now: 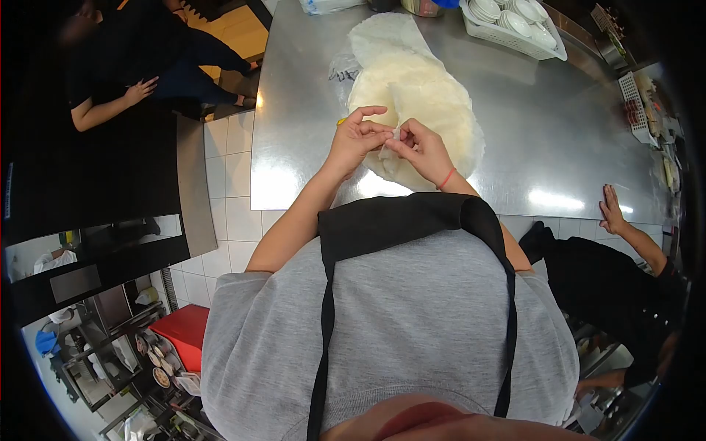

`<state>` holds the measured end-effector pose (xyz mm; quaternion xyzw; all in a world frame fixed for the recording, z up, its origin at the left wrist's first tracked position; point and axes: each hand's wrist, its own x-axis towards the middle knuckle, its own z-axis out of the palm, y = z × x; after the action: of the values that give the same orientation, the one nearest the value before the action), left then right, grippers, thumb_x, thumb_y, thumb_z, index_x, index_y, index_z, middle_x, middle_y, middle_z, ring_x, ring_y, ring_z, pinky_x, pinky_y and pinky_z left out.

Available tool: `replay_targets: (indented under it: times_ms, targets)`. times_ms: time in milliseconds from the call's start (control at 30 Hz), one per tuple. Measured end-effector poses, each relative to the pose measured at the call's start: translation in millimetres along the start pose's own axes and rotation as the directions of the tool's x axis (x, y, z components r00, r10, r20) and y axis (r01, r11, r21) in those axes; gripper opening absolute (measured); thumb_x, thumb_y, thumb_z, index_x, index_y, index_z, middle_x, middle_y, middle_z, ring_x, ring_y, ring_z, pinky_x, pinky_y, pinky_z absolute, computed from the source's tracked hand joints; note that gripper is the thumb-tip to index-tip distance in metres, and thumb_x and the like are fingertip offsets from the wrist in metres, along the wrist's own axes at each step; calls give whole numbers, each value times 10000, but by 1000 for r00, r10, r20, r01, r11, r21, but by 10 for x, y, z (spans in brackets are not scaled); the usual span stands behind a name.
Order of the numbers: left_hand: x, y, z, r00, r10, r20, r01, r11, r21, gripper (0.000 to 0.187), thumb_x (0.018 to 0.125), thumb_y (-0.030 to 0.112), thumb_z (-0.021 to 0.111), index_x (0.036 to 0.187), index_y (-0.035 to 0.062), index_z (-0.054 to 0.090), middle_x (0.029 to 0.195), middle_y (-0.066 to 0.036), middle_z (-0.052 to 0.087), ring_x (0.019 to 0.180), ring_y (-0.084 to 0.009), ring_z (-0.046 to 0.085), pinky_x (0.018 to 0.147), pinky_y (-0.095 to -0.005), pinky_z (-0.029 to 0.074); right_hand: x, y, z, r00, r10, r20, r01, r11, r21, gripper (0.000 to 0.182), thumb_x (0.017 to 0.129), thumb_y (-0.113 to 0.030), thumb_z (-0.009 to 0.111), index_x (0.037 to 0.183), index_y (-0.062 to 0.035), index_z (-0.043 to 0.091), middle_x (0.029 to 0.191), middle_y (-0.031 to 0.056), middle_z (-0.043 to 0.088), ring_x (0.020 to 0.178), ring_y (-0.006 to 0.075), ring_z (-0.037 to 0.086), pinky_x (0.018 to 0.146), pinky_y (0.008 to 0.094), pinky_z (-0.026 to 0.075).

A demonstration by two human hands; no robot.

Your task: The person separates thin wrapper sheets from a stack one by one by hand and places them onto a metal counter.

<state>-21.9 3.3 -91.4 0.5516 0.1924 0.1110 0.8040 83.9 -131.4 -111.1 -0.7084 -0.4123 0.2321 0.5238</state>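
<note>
- Left hand (354, 141): pinching a thin pale sheet (404, 105).
- Right hand (425, 151): pinching likewise, just beside.
- Round sheets (450, 121): overlapping, on metal surface (555, 132).
- White basket (504, 42): holding dishes (516, 23).

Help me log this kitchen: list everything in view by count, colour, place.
Pale sheets: count unclear, cream-white, on table
Metal table: one, silver, ahead
Crumpled plastic: one, clear, beside sheets
Dish basket: one, white, table's far right
Small dishes: several, white, inside it
Containers: several, mixed, table's far edge
Perforated basket: one, white, right edge
Red box: one, red, lower left
Shelf clutter: uncountable, mixed, lower left
Floor tiles: many, white, beside table
Co-workers: two, dark-clothed, upper left, lower right
Apron: one, black, chest
Shirt: one, grey, torso
Left hand: one, bare, at raised flap
Right hand: one, bare, pinching raised flap
</note>
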Motion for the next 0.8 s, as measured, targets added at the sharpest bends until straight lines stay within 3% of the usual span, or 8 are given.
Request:
replay_targets:
  times_ms: [67, 300, 400, 467, 600, 700, 767, 800]
  targets:
    - [11, -38, -24, 1000, 28, 14, -29, 998, 49, 416, 772, -2, 637, 1151, 46, 469, 863, -62, 644, 782, -102, 603, 691, -222, 466, -8, 88, -1, 998, 63, 30, -68, 979, 192, 250, 812, -217, 641, 774, -21, 491, 660, 41, 548, 607, 100, 554, 569, 234, 443]
    - [-13, -181, 46, 991, 134, 19, -135, 986, 93, 384, 781, 33, 644, 1120, 22, 465, 862, -69, 633, 778, -100, 601, 688, -215, 465, -21, 104, -20, 994, 109, 11, -108, 966, 234, 189, 842, -174, 589, 793, -6, 519, 700, 57, 578, 647, 111, 598, 579, 231, 453]
    - [-9, -183, 91, 996, 79, -38, -78, 997, 29, 394, 785, 80, 658, 1117, 16, 457, 820, -55, 619, 767, -91, 596, 666, -214, 469, -49, 35, -42, 998, 55, -12, -54, 995, 89, 147, 833, -137, 576, 796, -3, 526, 716, 71, 576, 643, 138, 597, 578, 246, 457]
    - [34, -228, 103, 996, 87, -10, -82, 964, 251, 338, 801, 143, 656, 1069, 25, 487, 819, -31, 597, 748, -74, 581, 628, -214, 468, -56, 28, -25, 999, -33, -16, 32, 998, -61, 103, 817, -101, 569, 808, -5, 535, 728, 84, 571, 640, 165, 588, 578, 261, 461]
    - [69, -259, 91, 998, 63, -26, -53, 956, 290, 256, 820, 176, 635, 979, 9, 523, 819, -42, 584, 681, -88, 561, 613, -209, 463, -58, 43, -40, 998, -60, -25, 58, 993, -104, 111, 804, -108, 586, 805, -8, 539, 728, 87, 568, 637, 181, 575, 578, 269, 463]
    - [39, -267, 97, 998, 23, -64, -10, 981, 195, 183, 862, 197, 579, 920, 26, 546, 830, -37, 584, 704, -82, 558, 621, -214, 462, -52, 46, -57, 999, -42, -19, 41, 998, -36, 166, 808, -158, 612, 793, -8, 542, 709, 71, 576, 620, 152, 570, 576, 258, 460]
    - [30, -262, 112, 994, 68, -85, -57, 990, 133, 152, 888, 189, 537, 913, 39, 549, 821, -30, 584, 739, -74, 554, 643, -213, 460, -37, 116, -36, 990, 136, 35, -140, 970, 199, 188, 827, -178, 625, 841, -5, 552, 748, 25, 580, 692, 95, 585, 613, 237, 474]
    - [12, -261, 101, 994, 68, -83, -57, 989, 134, 152, 888, 189, 537, 913, 39, 549, 821, -30, 584, 739, -74, 554, 643, -213, 460, -35, 137, -16, 990, 136, 33, -140, 970, 199, 188, 827, -178, 625, 841, -5, 552, 748, 25, 580, 692, 95, 585, 613, 237, 474]
